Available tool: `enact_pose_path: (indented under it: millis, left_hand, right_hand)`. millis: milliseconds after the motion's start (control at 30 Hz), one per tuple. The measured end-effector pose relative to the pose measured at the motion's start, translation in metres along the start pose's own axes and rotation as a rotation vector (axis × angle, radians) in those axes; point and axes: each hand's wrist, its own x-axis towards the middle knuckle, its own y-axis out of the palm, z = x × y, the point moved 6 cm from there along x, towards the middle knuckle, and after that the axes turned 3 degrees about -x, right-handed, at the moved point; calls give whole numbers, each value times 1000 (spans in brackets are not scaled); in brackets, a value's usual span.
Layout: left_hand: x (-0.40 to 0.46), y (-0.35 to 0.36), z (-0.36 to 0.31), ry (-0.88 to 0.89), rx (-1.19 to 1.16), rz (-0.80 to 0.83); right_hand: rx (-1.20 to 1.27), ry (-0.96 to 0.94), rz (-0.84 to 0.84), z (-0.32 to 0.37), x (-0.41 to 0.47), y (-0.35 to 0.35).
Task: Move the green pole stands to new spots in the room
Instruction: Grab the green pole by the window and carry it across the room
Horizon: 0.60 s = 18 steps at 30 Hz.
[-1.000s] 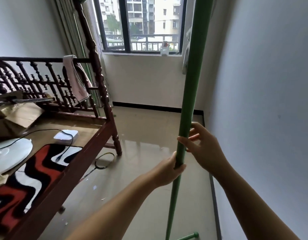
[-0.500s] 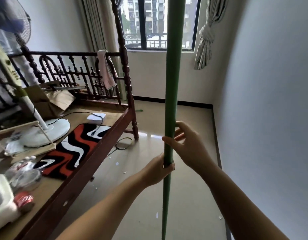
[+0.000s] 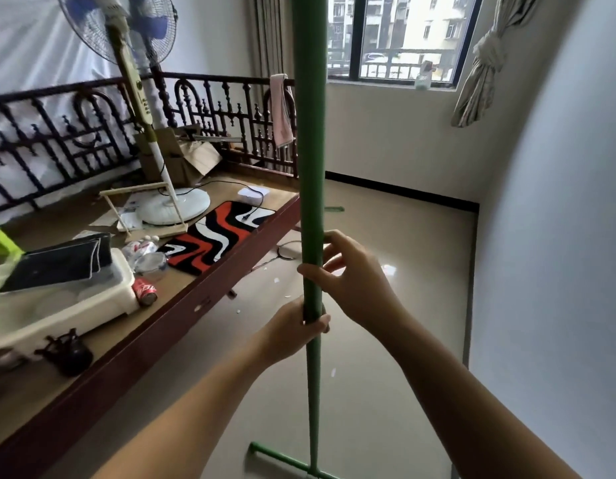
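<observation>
The tall green metal pole stand [image 3: 311,202] is held upright beside the dark wooden bed frame [image 3: 209,288]. It is clamped below by the left hand [image 3: 292,331] and pinched loosely above by the right hand [image 3: 355,283]. Its crossbar foot, previously unseen, is now visible near the floor, so set-down seems close.

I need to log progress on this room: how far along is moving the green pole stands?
Done: nothing visibly finished, no stand seen parked. In hand: one green pole stand is held upright, left hand gripping lower, right hand above it, its crossbar foot by the floor. Left: placing it. A green piece lies past the wooden bed frame; I cannot tell whether it is another stand.
</observation>
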Motion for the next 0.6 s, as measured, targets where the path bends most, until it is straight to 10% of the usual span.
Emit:
enact_pose_path:
  millis: [600]
  left_hand:
    - [-224,-93,34,-132,-35,-119]
  right_hand:
    - [165,-85,249,157,-113,130]
